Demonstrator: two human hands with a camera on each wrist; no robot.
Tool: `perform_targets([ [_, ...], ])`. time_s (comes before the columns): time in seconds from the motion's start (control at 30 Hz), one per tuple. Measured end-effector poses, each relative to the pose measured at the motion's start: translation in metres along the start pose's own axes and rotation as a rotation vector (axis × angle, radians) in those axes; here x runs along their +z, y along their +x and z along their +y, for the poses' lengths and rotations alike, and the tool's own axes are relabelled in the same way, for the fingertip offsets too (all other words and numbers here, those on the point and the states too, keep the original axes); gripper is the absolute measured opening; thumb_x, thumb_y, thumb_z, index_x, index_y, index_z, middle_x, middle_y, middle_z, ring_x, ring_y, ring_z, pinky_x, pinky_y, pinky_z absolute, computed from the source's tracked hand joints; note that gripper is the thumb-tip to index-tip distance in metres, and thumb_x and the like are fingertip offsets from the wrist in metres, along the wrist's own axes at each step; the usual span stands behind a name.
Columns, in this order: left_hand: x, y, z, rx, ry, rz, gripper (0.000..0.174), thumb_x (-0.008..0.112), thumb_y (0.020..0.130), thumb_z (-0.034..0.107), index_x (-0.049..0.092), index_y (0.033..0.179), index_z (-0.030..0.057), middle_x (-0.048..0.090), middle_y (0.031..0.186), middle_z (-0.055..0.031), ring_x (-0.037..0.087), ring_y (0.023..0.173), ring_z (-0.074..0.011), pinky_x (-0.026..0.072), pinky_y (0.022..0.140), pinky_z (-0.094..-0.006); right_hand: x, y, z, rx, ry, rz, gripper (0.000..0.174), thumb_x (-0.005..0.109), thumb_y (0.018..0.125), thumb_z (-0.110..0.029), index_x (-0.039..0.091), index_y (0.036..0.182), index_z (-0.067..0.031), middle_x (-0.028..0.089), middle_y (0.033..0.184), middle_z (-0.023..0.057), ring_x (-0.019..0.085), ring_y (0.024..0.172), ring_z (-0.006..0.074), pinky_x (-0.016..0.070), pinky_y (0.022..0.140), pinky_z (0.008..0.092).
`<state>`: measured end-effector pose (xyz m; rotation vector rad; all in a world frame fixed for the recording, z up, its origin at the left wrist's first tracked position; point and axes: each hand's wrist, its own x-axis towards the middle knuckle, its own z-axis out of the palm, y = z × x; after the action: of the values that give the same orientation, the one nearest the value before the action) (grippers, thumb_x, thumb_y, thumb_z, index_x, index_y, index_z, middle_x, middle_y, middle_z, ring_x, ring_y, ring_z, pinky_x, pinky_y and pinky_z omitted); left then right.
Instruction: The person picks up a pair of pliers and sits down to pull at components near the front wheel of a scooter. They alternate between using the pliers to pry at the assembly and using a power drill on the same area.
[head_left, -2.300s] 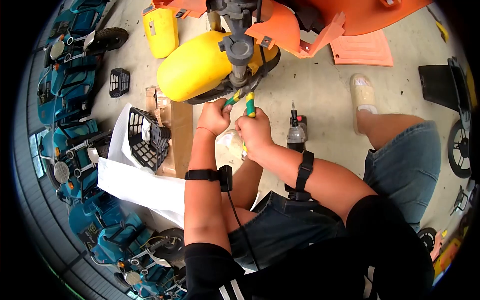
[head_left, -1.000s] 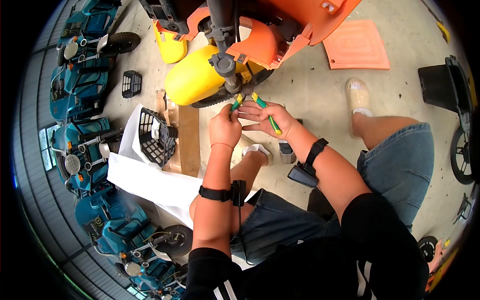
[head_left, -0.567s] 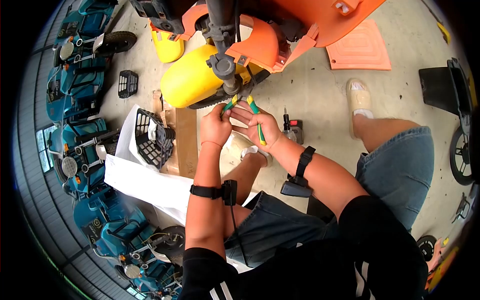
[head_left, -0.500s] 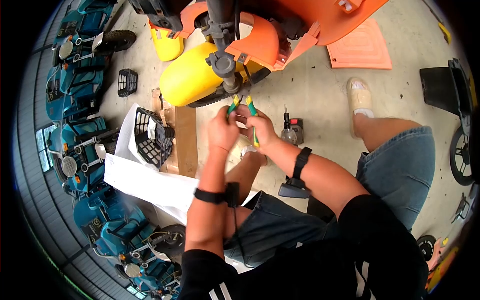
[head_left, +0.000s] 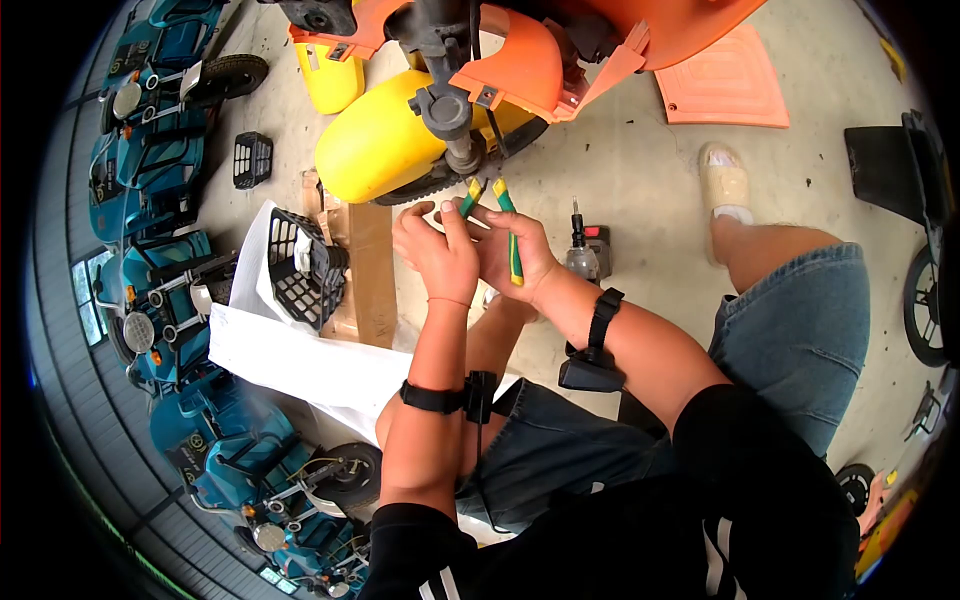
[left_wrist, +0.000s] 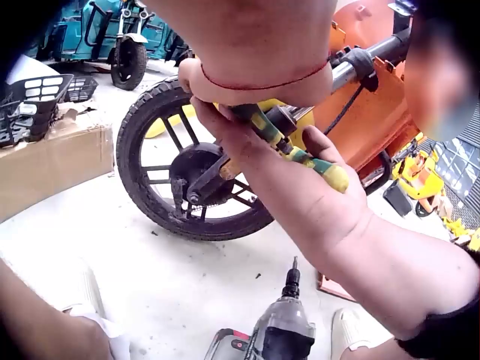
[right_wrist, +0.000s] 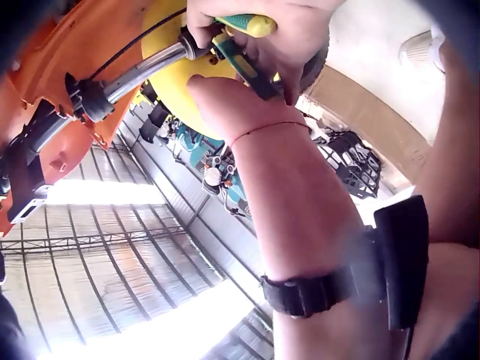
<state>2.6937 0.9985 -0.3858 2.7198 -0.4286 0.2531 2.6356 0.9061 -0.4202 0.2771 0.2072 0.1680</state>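
Green-and-yellow handled pliers (head_left: pixel 514 245) stand near the front wheel's hub, their handles spread apart. My right hand (head_left: pixel 534 252) holds them, one handle lying across its palm under the thumb; the other handle (right_wrist: pixel 247 67) passes between the two hands. Close beside that handle, my left hand (head_left: pixel 440 255) has its fingers loosely spread to the left and its thumb near the grip. A black spoked wheel (left_wrist: pixel 129 176), a yellow mudguard (head_left: pixel 375 140) and a dark fork (head_left: pixel 440 105) are right ahead of the hands. In the head view the pliers' jaws are hard to make out against the wheel.
A cordless power driver (head_left: pixel 581 258) stands on the floor to the right. Left are a cardboard box (head_left: pixel 372 275), a black basket (head_left: pixel 300 275) and white sheeting (head_left: pixel 290 350). Orange bodywork (head_left: pixel 520 70) overhangs the wheel. Teal vehicles (head_left: pixel 150 270) line the far left.
Both hands gripped the pliers' handles at first; the right then loosened its fingers. Now the left hand's fingers have come off their handle and spread leftward, while the pliers stay by the hub.
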Motion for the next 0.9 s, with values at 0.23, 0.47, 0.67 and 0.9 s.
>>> perform_targets([
  [0.23, 0.001, -0.002, 0.012, -0.189, -0.260, -0.226, 0.049, 0.058, 0.093, 0.035, 0.051, 0.119, -0.0073, 0.052, 0.117, -0.0273, 0.053, 0.103, -0.0367, 0.0429, 0.092, -0.0417, -0.010, 0.005, 0.002, -0.030, -0.065, 0.034, 0.036, 0.052, 0.090, -0.022, 0.056, 0.120, -0.0028, 0.062, 0.115, 0.0113, 0.058, 0.110, 0.0238, 0.0422, 0.099, 0.0367],
  [0.47, 0.000, -0.009, 0.023, -0.364, -0.308, -0.287, 0.045, 0.055, 0.093, 0.039, 0.057, 0.115, -0.0007, 0.065, 0.105, -0.0165, 0.063, 0.095, -0.0300, 0.0484, 0.085, -0.0379, -0.017, 0.005, 0.003, -0.064, -0.101, 0.069, 0.031, 0.051, 0.092, -0.022, 0.060, 0.115, -0.0033, 0.064, 0.109, 0.0114, 0.061, 0.100, 0.0222, 0.0479, 0.090, 0.0355],
  [0.67, 0.015, -0.027, 0.036, -0.316, -0.358, -0.171, 0.041, 0.057, 0.095, 0.031, 0.053, 0.115, -0.0050, 0.064, 0.091, -0.0127, 0.062, 0.078, -0.0164, 0.0500, 0.070, -0.0287, -0.027, 0.002, -0.005, -0.027, -0.090, 0.087, 0.026, 0.051, 0.090, -0.018, 0.061, 0.108, -0.0021, 0.066, 0.098, 0.0105, 0.063, 0.089, 0.0210, 0.0504, 0.082, 0.0319],
  [0.9, 0.027, -0.036, 0.034, -0.232, -0.427, -0.076, 0.057, 0.064, 0.089, 0.027, 0.044, 0.126, -0.0111, 0.053, 0.116, -0.0256, 0.055, 0.100, -0.0351, 0.0458, 0.088, -0.0402, -0.016, -0.017, -0.023, 0.121, -0.094, 0.083, 0.033, 0.049, 0.085, -0.019, 0.062, 0.107, 0.0017, 0.067, 0.097, 0.0107, 0.064, 0.087, 0.0208, 0.0506, 0.080, 0.0309],
])
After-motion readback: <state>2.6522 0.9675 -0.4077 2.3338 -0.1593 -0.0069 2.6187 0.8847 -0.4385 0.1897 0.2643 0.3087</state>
